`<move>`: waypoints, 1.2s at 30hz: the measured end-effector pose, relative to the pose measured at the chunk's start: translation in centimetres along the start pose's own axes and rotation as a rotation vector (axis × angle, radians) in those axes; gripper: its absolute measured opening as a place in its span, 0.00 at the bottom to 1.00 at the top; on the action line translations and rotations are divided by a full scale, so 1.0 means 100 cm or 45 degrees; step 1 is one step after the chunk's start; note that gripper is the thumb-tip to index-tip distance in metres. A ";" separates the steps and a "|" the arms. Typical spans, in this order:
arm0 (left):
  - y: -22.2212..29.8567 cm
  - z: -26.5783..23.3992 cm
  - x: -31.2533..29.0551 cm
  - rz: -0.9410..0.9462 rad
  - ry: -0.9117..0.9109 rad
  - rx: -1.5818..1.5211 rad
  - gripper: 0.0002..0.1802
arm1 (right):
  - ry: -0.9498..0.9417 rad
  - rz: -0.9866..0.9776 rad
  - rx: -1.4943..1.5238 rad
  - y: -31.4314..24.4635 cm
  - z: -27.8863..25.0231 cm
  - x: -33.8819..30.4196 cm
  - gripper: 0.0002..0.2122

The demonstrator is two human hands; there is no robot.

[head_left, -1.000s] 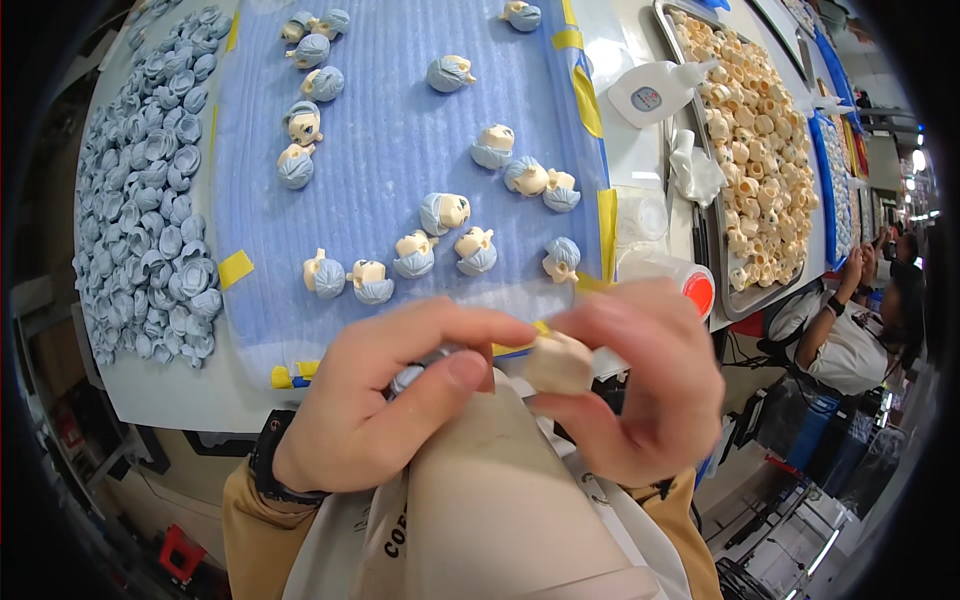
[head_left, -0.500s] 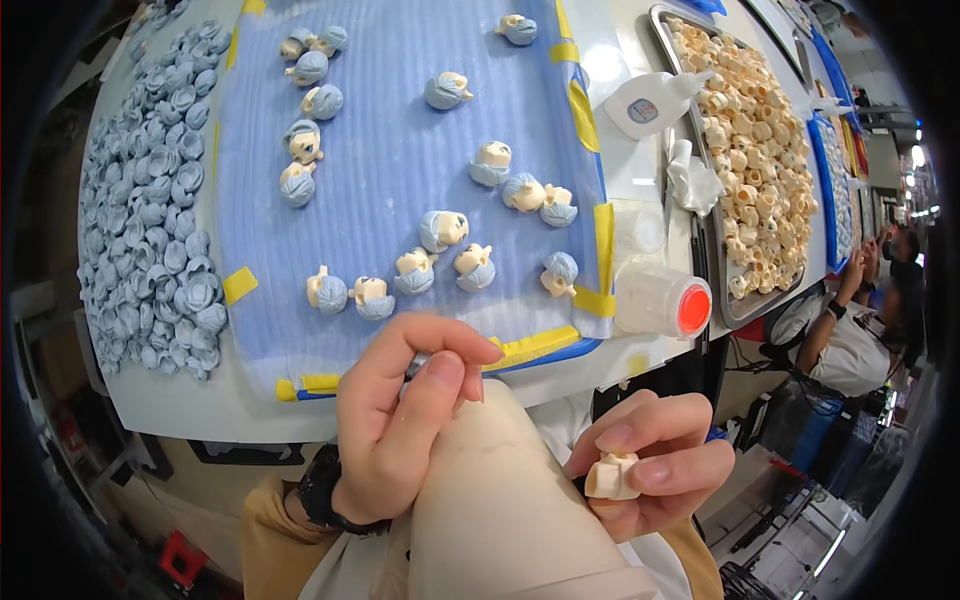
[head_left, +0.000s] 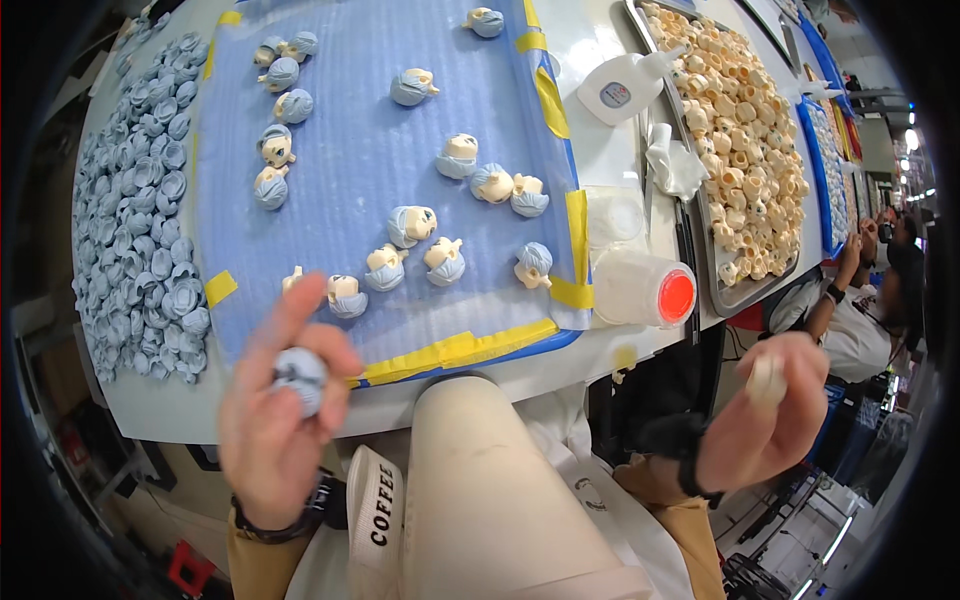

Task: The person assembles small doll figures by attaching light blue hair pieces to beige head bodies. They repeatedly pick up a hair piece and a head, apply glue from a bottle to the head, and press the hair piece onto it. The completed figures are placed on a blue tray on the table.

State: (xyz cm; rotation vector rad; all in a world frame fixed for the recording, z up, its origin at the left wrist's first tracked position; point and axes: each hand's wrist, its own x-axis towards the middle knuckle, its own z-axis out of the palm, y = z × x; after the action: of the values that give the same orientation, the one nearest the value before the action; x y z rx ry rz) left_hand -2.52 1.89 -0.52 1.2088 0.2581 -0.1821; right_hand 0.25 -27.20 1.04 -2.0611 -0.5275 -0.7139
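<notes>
My left hand [head_left: 285,425], slightly blurred, holds a pale blue doll hair piece [head_left: 300,380] in its fingers at the table's front edge, with the index finger stretched out. Out to the right, my raised right hand [head_left: 775,415] pinches a small cream doll head part [head_left: 766,382], blurred by motion. Beyond the left hand, several doll heads with blue hair [head_left: 410,226] lie scattered on a blue foam-covered mat [head_left: 340,180] edged with yellow tape. A heap of loose blue hair pieces [head_left: 140,230] covers the table's left side.
A metal tray [head_left: 735,302] of cream head parts stands at the right. Beside it are a white squeeze bottle [head_left: 620,88], a crumpled white wipe [head_left: 675,165] and a clear jar with a red-orange end [head_left: 640,290]. A wide cream tapering tube [head_left: 480,480] rises between my arms. A co-worker [head_left: 860,310] sits farther right.
My hands have moved apart: the left to the left with the hair piece now showing, the right outward and up with the head part. The view has shifted slightly.
</notes>
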 end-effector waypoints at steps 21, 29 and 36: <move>0.014 0.012 0.001 0.042 -0.203 0.148 0.15 | -0.457 0.229 -0.512 -0.001 0.013 0.028 0.13; 0.000 0.031 0.020 -0.030 -0.105 0.127 0.19 | -0.320 0.246 -0.366 0.002 0.008 0.014 0.15; -0.011 0.020 0.025 0.176 -0.282 0.283 0.20 | -0.189 0.111 0.742 -0.009 0.056 0.003 0.18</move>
State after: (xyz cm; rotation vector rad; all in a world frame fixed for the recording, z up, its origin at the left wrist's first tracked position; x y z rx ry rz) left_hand -0.24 -0.42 -1.59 1.4091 -0.0413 -0.2266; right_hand 1.59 -21.97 -0.80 -1.5807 -0.6372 -0.3039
